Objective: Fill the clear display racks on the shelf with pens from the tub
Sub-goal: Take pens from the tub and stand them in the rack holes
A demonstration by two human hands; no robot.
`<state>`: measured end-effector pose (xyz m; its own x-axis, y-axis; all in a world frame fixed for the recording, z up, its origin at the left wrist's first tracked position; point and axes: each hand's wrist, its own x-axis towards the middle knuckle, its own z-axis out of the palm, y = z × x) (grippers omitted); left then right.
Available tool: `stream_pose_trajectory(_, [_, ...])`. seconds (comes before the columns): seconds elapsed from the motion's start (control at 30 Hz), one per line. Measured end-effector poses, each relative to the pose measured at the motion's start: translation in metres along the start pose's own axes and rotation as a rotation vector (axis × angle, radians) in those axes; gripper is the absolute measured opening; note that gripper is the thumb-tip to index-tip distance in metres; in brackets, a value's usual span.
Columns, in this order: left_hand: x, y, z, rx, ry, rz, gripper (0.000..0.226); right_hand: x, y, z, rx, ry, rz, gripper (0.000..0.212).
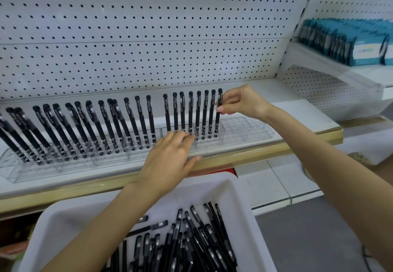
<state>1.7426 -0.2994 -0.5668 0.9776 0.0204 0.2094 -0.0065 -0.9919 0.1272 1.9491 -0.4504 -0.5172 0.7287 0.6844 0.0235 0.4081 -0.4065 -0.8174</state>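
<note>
Right hand (238, 103) pinches slim black capped pen (218, 112), seemingly half-seated in clear plastic rack (244, 131). Left hand (168, 157), fingers straight, rests on rack. Risk: off-angle push topples neighbouring pens (197, 112). White plastic tub (240, 197) below, stocked.

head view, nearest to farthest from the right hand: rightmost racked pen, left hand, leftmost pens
1. Rightmost racked pen, pinched by the right hand itself.
2. Left hand, lower left, touching the clear rack front.
3. Leftmost pens, far left end.
</note>
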Motion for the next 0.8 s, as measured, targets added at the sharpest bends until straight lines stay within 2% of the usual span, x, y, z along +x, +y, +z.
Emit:
stream_pose_trajectory(0.07, [0.0, 0.0, -0.003, -0.005, -0.012, 0.008, 0.059, -0.004, 0.0, -0.001, -0.023, 0.006, 0.009, 0.015])
stream_pose_trajectory(0.2, [-0.002, 0.002, -0.011, -0.075, 0.029, -0.002, 0.055, -0.016, -0.002, -0.005, -0.129, 0.02, 0.016, 0.023])
stream_pose_trajectory(0.4, [-0.027, 0.001, -0.017, -0.068, 0.085, -0.009, 0.049, -0.048, -0.021, 0.002, -0.506, -0.061, -0.063, 0.045])
stream_pose_trajectory(0.57, [-0.07, -0.002, -0.02, -0.037, 0.02, -0.046, 0.049, -0.086, -0.033, 0.024, -0.762, -0.148, -0.097, 0.06])
stream_pose_trajectory(0.8, [-0.147, -0.009, 0.008, -0.078, -0.186, -0.187, 0.05, -0.144, -0.027, 0.088, -0.77, -0.305, -0.081, 0.065])
